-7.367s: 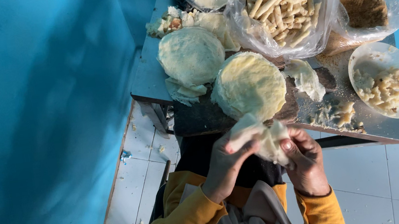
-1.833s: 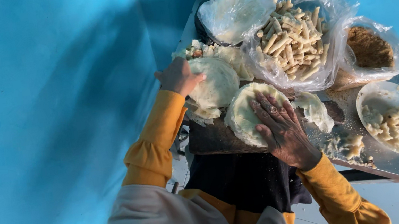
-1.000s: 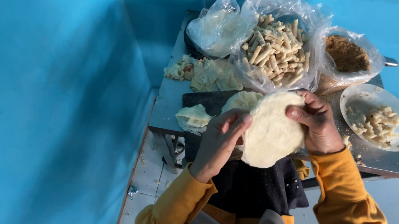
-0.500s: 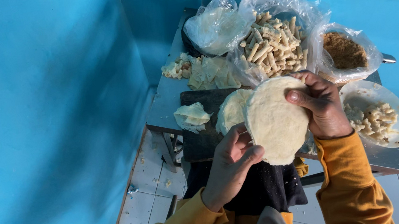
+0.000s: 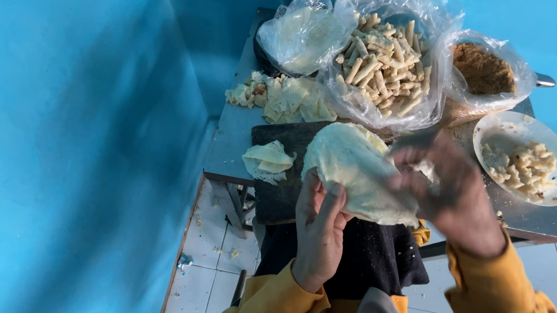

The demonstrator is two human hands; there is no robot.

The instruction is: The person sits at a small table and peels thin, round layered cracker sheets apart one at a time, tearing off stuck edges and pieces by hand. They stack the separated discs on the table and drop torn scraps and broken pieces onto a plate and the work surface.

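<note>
I hold a thin, pale round wrapper (image 5: 357, 171) up in front of me, over the near edge of the small grey table (image 5: 236, 140). My left hand (image 5: 319, 230) supports its lower left edge from underneath, fingers spread against it. My right hand (image 5: 447, 194), blurred by motion, grips the wrapper's right side. A dark board (image 5: 280, 167) lies on the table under the wrapper. Both sleeves are mustard yellow.
A clear bag of pale rolled sticks (image 5: 385, 65), a bag of flat wrappers (image 5: 301, 30) and a bag of brown filling (image 5: 483, 69) stand at the back. A white bowl with pale pieces (image 5: 527, 161) is right. Folded scraps (image 5: 268, 159) lie left. Blue walls enclose the corner.
The wrapper was lifted off the board and has swung from upright in my right hand down toward my left hand, which now supports it. My right hand moved lower.
</note>
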